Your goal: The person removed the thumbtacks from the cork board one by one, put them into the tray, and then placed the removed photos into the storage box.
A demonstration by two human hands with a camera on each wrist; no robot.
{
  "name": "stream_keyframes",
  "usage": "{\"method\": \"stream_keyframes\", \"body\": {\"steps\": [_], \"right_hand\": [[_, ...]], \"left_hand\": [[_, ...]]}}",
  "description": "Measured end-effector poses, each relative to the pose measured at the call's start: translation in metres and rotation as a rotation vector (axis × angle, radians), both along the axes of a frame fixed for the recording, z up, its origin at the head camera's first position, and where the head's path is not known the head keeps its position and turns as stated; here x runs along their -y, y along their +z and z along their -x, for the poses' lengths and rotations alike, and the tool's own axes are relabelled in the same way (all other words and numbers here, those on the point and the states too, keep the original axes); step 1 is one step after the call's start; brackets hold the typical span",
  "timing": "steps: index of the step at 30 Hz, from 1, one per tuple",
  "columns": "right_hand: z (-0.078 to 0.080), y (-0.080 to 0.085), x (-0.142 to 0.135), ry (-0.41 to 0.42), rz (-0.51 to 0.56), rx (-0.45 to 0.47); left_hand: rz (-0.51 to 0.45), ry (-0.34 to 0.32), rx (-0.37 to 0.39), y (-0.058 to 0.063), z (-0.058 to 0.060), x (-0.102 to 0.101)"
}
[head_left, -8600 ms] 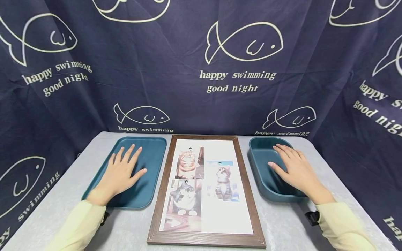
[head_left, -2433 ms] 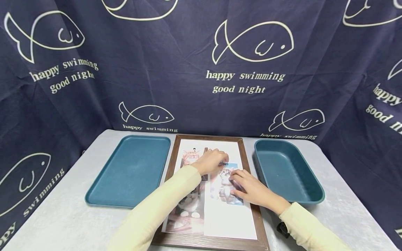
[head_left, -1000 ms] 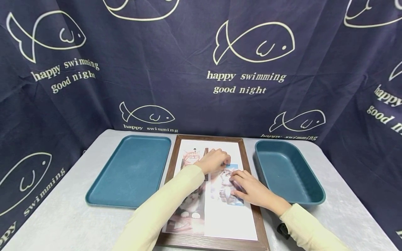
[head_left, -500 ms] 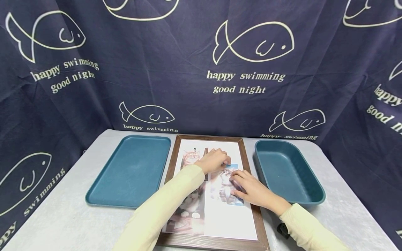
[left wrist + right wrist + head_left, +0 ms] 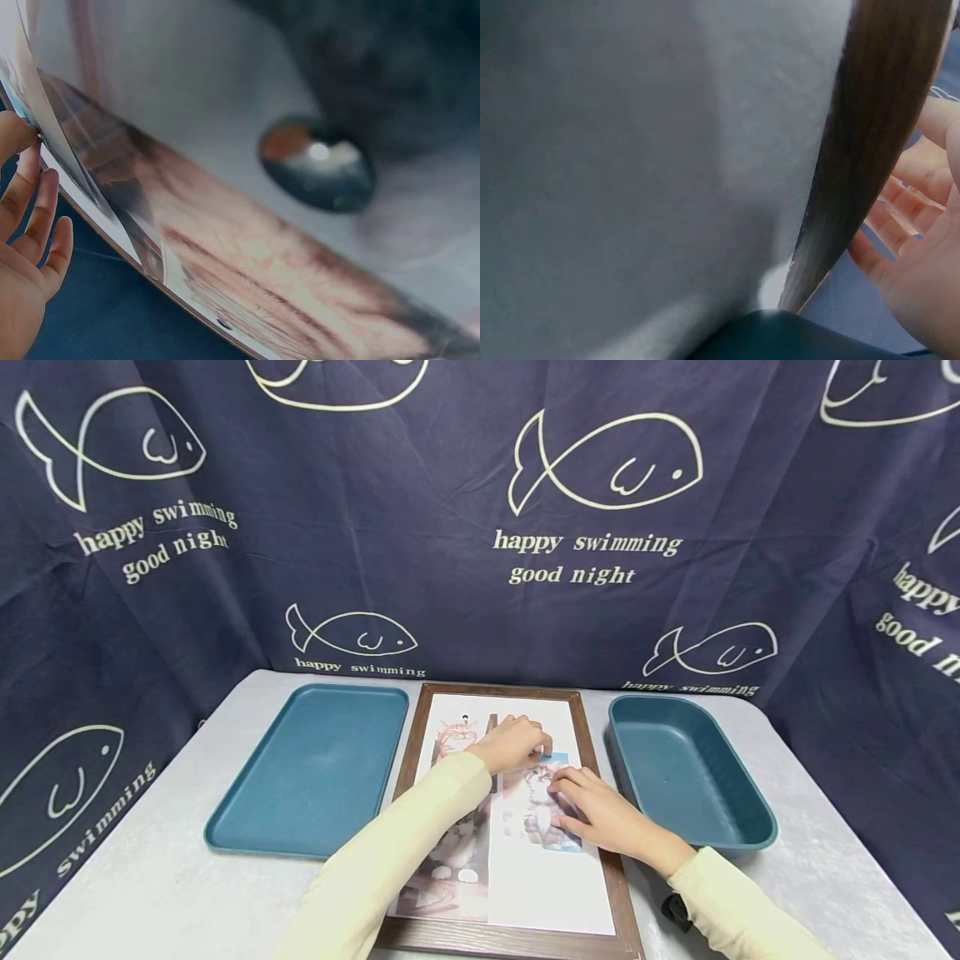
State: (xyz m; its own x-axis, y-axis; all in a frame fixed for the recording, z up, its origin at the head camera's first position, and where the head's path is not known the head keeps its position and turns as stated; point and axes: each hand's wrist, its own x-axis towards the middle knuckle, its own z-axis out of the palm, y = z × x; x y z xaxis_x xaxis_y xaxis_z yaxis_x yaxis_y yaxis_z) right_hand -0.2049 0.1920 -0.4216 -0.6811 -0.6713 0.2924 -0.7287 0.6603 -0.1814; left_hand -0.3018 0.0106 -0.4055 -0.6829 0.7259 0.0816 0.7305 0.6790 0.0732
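A brown-framed white board (image 5: pixel 551 893) lies on the table with several cat photos on it. My left hand (image 5: pixel 510 744) reaches over the left photos to the top edge of the right-hand cat photo (image 5: pixel 542 827). In the left wrist view its thumb and index finger pinch at a small dark spot, apparently the round tack that fastens this photo; the fingers mostly hide it. My right hand (image 5: pixel 600 810) rests its fingertips on the right side of the same photo. Another glossy dark tack (image 5: pixel 319 165) shows large and near in the left wrist view.
Left of the board lies a flat teal tray (image 5: pixel 307 768). A deeper teal bin (image 5: pixel 678 777) stands on its right, close to my right forearm. The grey table (image 5: pixel 127 893) ends at a dark blue curtain (image 5: pixel 450 485) with fish drawings.
Earlier both hands lay spread over the tray and the bin. They then moved inward onto the right-hand photo. Over the last second they have hardly moved.
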Motion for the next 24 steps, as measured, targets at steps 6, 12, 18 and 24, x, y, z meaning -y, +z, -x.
{"method": "stream_keyframes", "body": {"steps": [6,12,18,24], "right_hand": [[-0.0007,0.0005,0.0003,-0.001,0.01,0.005],[0.0,0.0002,0.0003,-0.008,0.001,0.008],[0.0005,0.0001,0.0005,-0.006,-0.003,0.005],[0.0012,0.0,0.0007,0.002,-0.001,-0.005]], "left_hand": [[-0.003,-0.001,0.002,0.0019,0.0002,-0.0001],[-0.003,-0.002,-0.001,0.0015,0.001,-0.0001],[0.015,0.003,0.003,0.0024,0.0004,0.0008],[0.019,0.005,0.005,0.0021,0.0007,0.0008]]}}
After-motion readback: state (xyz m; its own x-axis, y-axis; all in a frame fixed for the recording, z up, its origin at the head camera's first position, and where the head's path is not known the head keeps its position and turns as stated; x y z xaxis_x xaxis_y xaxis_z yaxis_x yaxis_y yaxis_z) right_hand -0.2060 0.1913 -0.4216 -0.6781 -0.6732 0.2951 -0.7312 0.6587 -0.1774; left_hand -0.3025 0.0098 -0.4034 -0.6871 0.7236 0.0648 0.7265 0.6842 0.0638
